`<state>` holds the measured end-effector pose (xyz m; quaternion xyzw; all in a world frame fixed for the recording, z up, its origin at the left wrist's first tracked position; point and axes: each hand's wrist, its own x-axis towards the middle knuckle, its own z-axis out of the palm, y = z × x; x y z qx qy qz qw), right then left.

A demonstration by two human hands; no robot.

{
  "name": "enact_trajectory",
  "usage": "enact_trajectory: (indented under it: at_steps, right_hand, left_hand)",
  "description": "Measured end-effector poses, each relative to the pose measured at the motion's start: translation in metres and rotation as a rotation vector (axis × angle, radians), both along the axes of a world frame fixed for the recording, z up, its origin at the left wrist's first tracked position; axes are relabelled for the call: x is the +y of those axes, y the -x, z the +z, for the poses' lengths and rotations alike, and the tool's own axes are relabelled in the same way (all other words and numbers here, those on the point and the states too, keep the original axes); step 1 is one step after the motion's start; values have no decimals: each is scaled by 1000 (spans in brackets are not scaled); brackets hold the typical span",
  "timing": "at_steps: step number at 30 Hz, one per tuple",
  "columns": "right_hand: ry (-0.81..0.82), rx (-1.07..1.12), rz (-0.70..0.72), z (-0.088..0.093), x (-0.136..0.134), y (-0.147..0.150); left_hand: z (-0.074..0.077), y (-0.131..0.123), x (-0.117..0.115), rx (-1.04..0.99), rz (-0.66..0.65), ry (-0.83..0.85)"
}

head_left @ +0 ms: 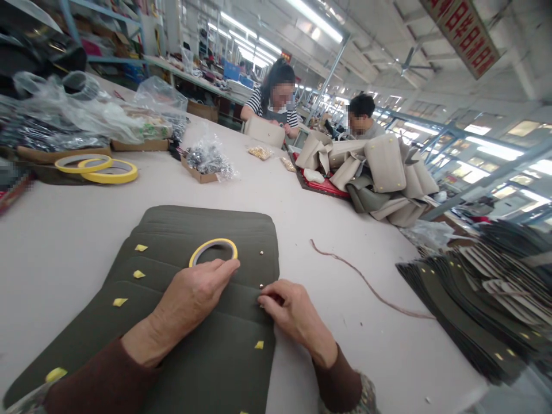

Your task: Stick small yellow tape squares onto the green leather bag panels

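A fanned stack of dark olive leather panels (pixel 202 230) lies on the pale table (pixel 56 241) in front of me. Small yellow tape tabs (pixel 140 248) sit along their left edges, and metal studs (pixel 261 252) along the right. My left hand (pixel 194 293) rests palm down on the panels, fingers together, its fingertips touching a yellow tape roll (pixel 213 248) that lies on the stack. My right hand (pixel 293 313) pinches the right edge of a panel next to a stud; what is between its fingertips is too small to make out.
Two more yellow tape rolls (pixel 99 168) lie at the left beside plastic bags of parts (pixel 77 115). A thin brown strip (pixel 366 282) curls across the table. Stacked dark panels (pixel 478 299) fill the right edge. Beige bag pieces (pixel 379 172) and two seated people (pixel 276 98) are across the table.
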<state>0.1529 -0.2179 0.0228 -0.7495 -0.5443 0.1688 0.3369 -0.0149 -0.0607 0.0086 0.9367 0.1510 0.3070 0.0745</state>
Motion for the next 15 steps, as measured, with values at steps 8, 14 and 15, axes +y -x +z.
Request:
enact_trajectory:
  at_steps: [8,14,15]
  right_hand:
    - [-409,2,109,9,10,16]
    - [-515,-277,180,6,10,19]
    - [-528,-309,166,5,9,20]
  left_hand:
    - [2,0,-26,-76,-116,56]
    - [5,2,-33,-44,-182,88]
    - [6,2,-33,-36,-185,101]
